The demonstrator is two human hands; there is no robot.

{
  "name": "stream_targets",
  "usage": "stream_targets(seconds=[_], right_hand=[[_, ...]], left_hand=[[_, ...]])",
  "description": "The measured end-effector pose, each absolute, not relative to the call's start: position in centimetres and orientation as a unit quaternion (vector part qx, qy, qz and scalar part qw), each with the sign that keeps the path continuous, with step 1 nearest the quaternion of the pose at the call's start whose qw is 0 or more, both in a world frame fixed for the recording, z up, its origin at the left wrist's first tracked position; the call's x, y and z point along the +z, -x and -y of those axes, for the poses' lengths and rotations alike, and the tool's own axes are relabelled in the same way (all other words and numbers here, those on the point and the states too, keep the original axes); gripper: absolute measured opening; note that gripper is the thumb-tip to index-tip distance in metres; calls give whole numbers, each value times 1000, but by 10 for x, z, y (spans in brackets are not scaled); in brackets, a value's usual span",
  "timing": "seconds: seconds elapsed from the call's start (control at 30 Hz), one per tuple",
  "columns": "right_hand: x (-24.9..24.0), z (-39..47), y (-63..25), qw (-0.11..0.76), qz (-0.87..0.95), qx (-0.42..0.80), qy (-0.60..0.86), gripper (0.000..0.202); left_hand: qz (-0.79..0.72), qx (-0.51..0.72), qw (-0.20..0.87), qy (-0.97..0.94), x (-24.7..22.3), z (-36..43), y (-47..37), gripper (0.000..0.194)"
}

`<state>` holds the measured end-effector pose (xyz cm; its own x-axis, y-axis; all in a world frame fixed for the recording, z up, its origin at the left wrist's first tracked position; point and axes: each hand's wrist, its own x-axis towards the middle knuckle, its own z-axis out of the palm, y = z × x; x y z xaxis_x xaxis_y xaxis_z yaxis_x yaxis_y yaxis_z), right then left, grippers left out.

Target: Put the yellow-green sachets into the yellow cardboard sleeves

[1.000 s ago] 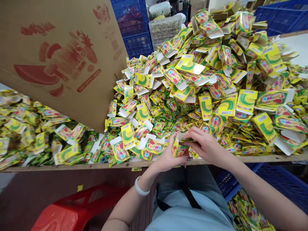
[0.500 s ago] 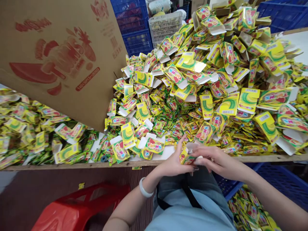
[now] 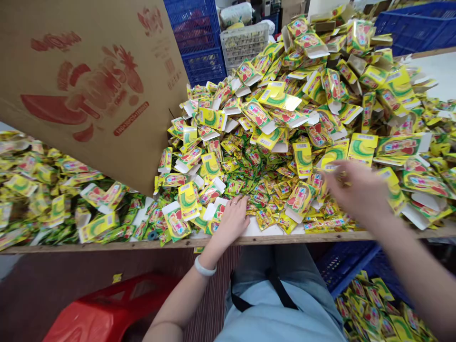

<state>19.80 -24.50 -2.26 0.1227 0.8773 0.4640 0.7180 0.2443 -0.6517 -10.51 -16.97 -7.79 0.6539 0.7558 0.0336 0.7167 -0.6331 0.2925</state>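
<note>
My left hand (image 3: pixel 233 219), with a ring and a pale bangle (image 3: pixel 205 267), lies palm down near the table's front edge. Its fingers reach forward over a flat open-flapped carton (image 3: pixel 216 212) and the small candy sachets (image 3: pixel 235 186) beside it. Nothing shows gripped in it, though the fingertips are partly hidden. To the right, my right hand (image 3: pixel 359 190) is smeared by motion above the heap of yellow fruit-printed cartons (image 3: pixel 302 159); its fingers cannot be made out. Between the hands lies a carton (image 3: pixel 299 199) with an open white flap, among loose sachets.
A large printed cardboard box (image 3: pixel 107 95) stands tilted at the left. Blue crates (image 3: pixel 203 61) and a white crate (image 3: pixel 245 45) are behind. Under the wooden table edge (image 3: pixel 270 238) stand a red stool (image 3: pixel 92 311) and a blue crate (image 3: pixel 351 268) by filled packs (image 3: pixel 374 313).
Both hands have parted from the small carton held in front of my lap; it is no longer visible there. My left hand moved left onto the table, my right hand up and right.
</note>
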Motion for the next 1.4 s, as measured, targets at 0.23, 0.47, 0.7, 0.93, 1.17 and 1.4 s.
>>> stream_targets(seconds=[0.23, 0.47, 0.7, 0.93, 1.17, 1.4], right_hand=[[-89, 190, -89, 213, 704, 39, 676, 18], [-68, 206, -131, 474, 607, 327, 548, 24], [-50, 219, -110, 421, 713, 286, 483, 14], [-82, 229, -94, 473, 565, 450, 505, 53], [-83, 227, -107, 446, 518, 561, 467, 44], [-76, 228, -96, 399, 619, 549, 396, 43]], left_hand=[[-413, 135, 162, -886, -86, 163, 111, 21], [-440, 284, 436, -731, -71, 156, 112, 24], [-359, 331, 587, -646, -55, 173, 98, 37], [-384, 347, 553, -653, -75, 201, 99, 36], [-613, 280, 2, -739, -65, 206, 150, 35], [-462, 379, 111, -794, -56, 204, 131, 14]])
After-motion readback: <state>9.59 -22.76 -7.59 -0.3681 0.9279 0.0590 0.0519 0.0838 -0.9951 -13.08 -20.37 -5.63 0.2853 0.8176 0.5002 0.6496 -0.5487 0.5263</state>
